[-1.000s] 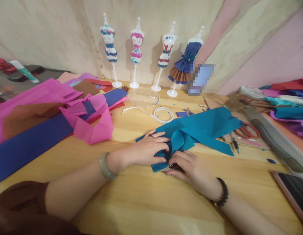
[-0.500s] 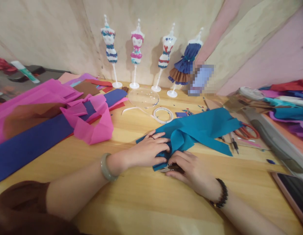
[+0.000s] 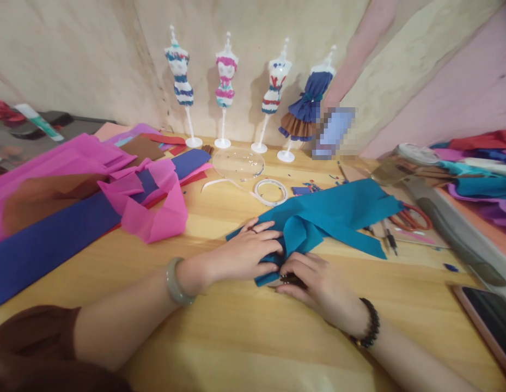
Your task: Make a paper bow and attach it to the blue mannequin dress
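A teal crepe-paper-like sheet lies across the middle of the table, its near end bunched and folded. My left hand rests over that near end, fingers curved across the folds and thumb close to the lower edge. Just to its right, my right hand is closed at the bunched part. Between its thumb and fingers is a small dark piece with white specks; its kind is unclear. A pale bit shows under the sheet's near corner. The fingertips of both hands are partly hidden by the folds.
Several small white dress forms stand along the wall; the right one wears a blue and brown dress. Another person's arm reaches in there with a blurred-out item. Pink sheets, a tape roll, orange-handled scissors and a phone lie around.
Both hands keep nearly the same place on the teal sheet. The view has shifted slightly. The right fingers have barely moved at the bunched end.
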A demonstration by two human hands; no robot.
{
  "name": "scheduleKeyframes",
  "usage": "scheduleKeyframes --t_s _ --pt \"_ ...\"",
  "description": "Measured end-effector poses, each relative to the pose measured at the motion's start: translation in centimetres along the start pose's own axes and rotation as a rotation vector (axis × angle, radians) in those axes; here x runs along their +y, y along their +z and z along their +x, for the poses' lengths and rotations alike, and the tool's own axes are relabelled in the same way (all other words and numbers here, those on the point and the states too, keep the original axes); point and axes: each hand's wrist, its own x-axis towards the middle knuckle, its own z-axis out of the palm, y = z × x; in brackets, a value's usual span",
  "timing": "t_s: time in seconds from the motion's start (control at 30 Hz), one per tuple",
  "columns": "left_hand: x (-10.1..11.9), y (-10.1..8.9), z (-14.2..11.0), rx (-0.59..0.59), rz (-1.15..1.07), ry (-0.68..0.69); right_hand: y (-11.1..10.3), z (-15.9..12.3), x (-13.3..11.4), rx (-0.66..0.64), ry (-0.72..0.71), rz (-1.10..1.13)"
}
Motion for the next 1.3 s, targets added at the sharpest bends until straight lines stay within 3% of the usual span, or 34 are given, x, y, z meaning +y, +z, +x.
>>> scheduleKeyframes --t_s 0.27,0.47,1.3 --pt "-0.1 -0.3 0.0 -0.012 -0.013 0.006 -0.1 0.0 0.0 -0.008 -0.001 0.027" --pt "-1.2 -0.8 -0.6 -0.069 -0.013 0.108 -0.7 -0.2 -0.1 -0.051 0.023 0.044" --pt "-1.2 -0.7 -0.5 -0.063 0.006 0.095 -0.5 -0.2 -0.1 -0.034 -0.009 0.015"
